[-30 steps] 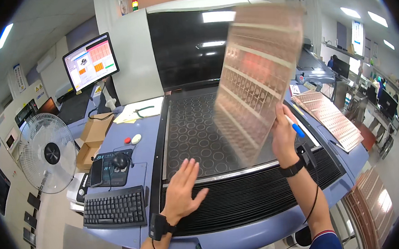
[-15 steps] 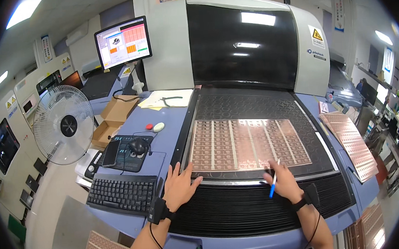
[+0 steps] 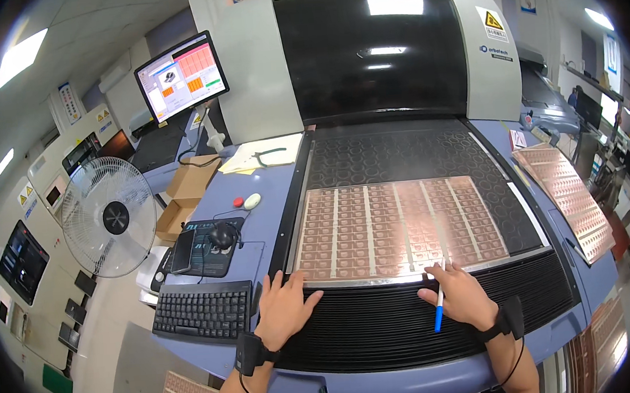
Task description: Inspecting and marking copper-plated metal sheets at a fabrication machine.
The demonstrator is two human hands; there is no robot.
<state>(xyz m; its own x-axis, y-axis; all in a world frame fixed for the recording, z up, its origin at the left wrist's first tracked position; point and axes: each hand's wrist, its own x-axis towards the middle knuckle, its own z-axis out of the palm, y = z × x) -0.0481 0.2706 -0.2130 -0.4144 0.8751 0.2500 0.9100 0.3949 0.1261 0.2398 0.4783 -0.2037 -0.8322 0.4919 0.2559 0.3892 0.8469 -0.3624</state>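
Observation:
A copper-coloured circuit board panel (image 3: 386,221), printed in rows of small repeated units, lies flat on the black machine bed. Its near edge meets the silvery strip (image 3: 379,280) at the front of the bed. My left hand (image 3: 285,308) rests palm down with fingers spread, its fingertips at the panel's near left corner. In my right hand (image 3: 467,297) is a slim white marker with a blue end (image 3: 439,315), held against the fingers and slanting down. The fingertips of that hand are at the panel's near edge, right of its middle.
Black bellows (image 3: 382,323) span the front, below a large inspection machine (image 3: 371,54). At left are a keyboard (image 3: 202,312), mouse (image 3: 223,236), phone (image 3: 183,251), monitor (image 3: 181,78), cardboard box (image 3: 180,206), pliers (image 3: 268,153) and fan (image 3: 115,218). More copper panels (image 3: 567,197) lie at right.
The panel has slid toward me, from a little behind the silvery strip up to it. Both hands have come nearer along with it. The head view has shifted slightly.

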